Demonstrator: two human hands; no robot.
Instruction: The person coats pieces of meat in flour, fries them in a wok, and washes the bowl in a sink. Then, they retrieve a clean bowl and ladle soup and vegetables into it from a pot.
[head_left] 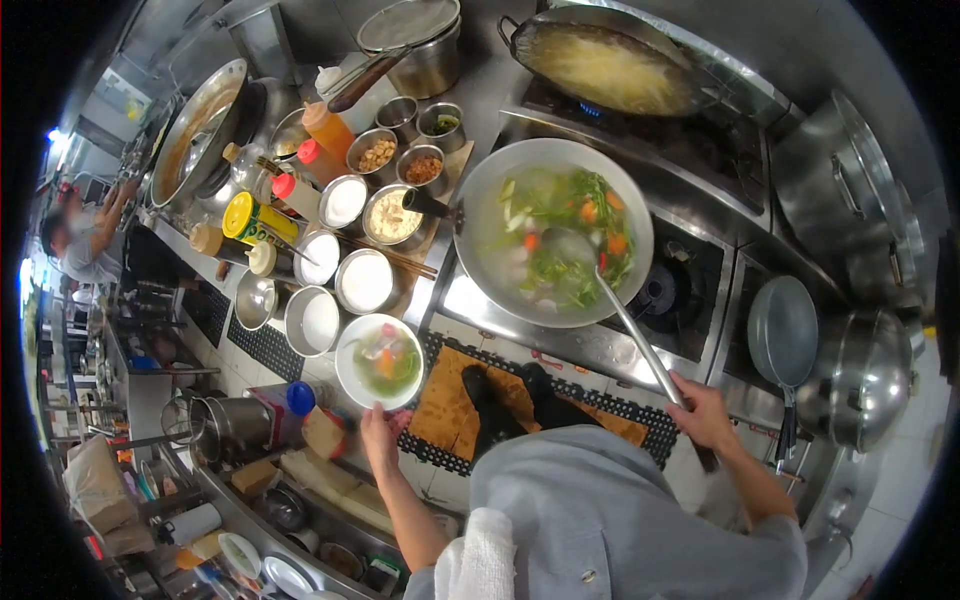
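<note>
My left hand [380, 438] grips the near rim of a white bowl [347, 385], which holds soup [386, 364] with greens and orange and pink pieces. In my right hand [701, 408] is the handle of a long metal ladle [640, 340]. The ladle's head rests among the greens in a large wok [475, 270] of clear broth with leafy greens, orange pieces and pale bits. The wok sits over the stove, its dark handle [425, 203] pointing left toward the seasoning cups. The bowl is held apart from the wok, to its lower left.
Several metal cups of seasonings [365, 281] and squeeze bottles [328, 128] stand left of the wok. A pan of bubbling yellowish liquid [610, 68] sits over a blue flame at the back. Pots [850, 380] and a grey frying pan [782, 330] are at right. Another person [90, 235] stands far left.
</note>
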